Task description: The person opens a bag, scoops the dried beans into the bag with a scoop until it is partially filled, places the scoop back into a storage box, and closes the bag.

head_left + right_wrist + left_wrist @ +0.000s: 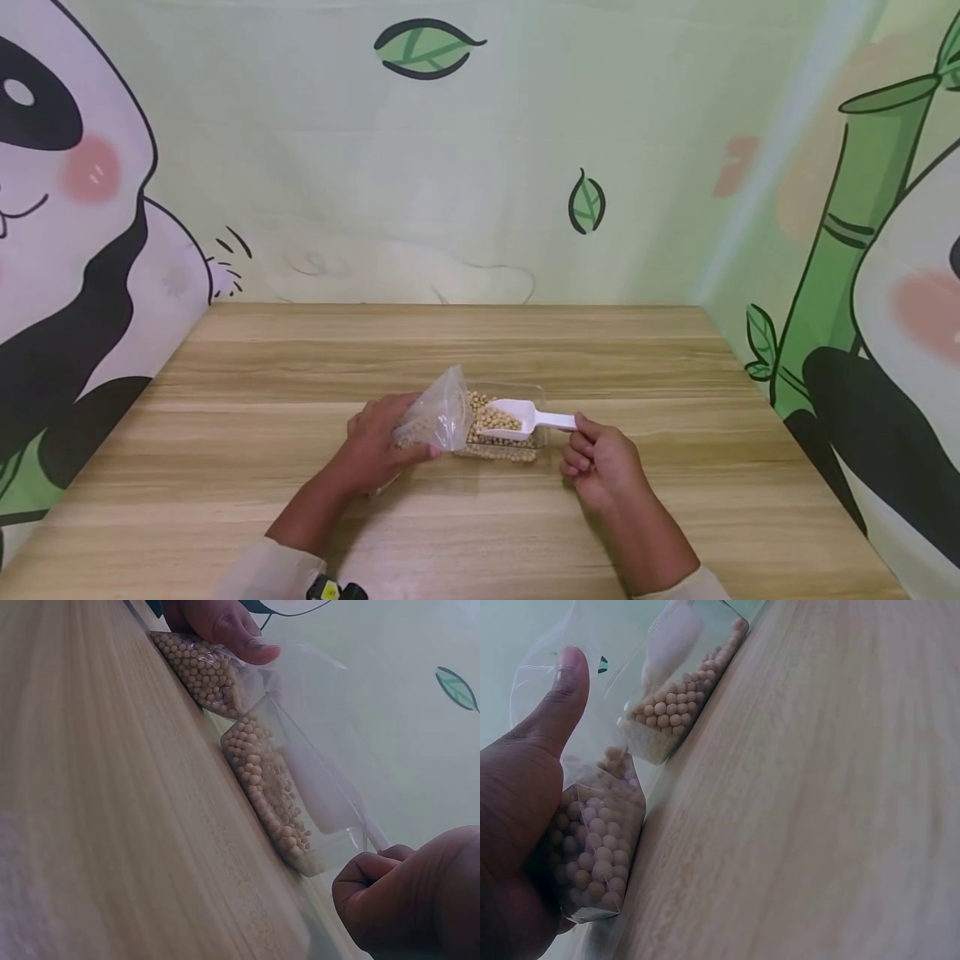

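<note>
scoop (529,418) pinched by right hand (607,467); left hand (378,446) grips bag (444,412); forearms (654,537) angled inward

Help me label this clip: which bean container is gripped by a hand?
The soft plastic bag, in the left hand; no hand grips the rigid clear box beside it.

Obstacles: bag (437,417), between thumb and fingers of your left hand (378,442); box (542,393), just left of your right hand's (606,468) fingers; scoop (526,414), reaching from those over the box. Passage: table (476,533), nearer you than either hand's fingers.
</note>
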Demonstrator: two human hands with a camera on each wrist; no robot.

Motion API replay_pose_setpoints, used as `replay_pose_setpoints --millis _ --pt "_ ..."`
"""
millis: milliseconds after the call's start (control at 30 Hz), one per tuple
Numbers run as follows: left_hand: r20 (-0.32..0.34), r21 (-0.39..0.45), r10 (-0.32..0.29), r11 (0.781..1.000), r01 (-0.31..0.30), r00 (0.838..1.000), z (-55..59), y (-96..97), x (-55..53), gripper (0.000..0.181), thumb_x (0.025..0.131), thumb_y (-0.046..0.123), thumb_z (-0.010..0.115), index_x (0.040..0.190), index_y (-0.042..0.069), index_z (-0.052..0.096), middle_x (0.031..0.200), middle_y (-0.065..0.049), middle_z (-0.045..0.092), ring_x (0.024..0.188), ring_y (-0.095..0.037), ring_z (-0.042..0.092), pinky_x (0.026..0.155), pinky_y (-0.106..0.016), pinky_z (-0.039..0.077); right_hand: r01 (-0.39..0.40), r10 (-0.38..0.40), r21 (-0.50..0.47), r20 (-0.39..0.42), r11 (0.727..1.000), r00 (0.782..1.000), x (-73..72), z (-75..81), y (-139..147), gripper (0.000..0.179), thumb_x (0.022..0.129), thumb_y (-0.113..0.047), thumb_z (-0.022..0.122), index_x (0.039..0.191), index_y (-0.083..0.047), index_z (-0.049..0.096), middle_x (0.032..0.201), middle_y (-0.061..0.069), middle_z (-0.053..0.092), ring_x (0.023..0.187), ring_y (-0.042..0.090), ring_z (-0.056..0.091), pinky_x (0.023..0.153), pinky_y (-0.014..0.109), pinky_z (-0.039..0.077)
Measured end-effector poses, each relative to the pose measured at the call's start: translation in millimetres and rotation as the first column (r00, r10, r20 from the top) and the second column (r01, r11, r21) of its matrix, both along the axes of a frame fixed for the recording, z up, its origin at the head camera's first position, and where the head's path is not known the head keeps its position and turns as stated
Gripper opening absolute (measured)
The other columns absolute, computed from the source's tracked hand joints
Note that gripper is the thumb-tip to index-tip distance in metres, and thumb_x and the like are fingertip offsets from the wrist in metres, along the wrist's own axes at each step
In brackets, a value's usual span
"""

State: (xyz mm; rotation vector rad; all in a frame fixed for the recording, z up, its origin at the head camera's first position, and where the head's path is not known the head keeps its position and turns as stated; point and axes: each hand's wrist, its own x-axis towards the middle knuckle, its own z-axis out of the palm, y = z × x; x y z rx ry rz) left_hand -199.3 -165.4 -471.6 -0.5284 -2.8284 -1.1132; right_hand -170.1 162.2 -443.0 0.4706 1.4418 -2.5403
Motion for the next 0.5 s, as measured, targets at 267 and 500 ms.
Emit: replay_pose_setpoints --millis 267,500 --pt "-0.016 -0.001 0.001 1.0 -0.001 1.0 1.4 1.1 1.8 0.077 0.089 0.044 0.087 0.156 0.02 0.057 0.146 -0.011 0.067 0.133 -0.038 0.055 0.107 -0.065 0.031 0.025 -0.025 -0.024 -0.014 0.999 1.0 0.0 0.2 0.5 0.042 0.118 -0.022 0.036 0.087 -0.009 0.061 0.053 -0.011 0.032 0.049 0.005 0.031 0.057 0.022 0.029" --pt "-0.015 -0.008 0.002 1.0 -0.002 1.0 1.5 1.1 2.1 0.077 0.09 0.045 0.087 0.156 0.019 0.057 0.146 -0.012 0.067 0.133 -0.038 0.055 0.108 -0.066 0.031 0.056 -0.061 -0.072 -0.071 0.996 0.996 0.4 3.8 1.8 0.046 0.118 -0.022 0.035 0.084 -0.011 0.064 0.053 -0.011 0.031 0.049 0.005 0.031 0.057 0.022 0.028"
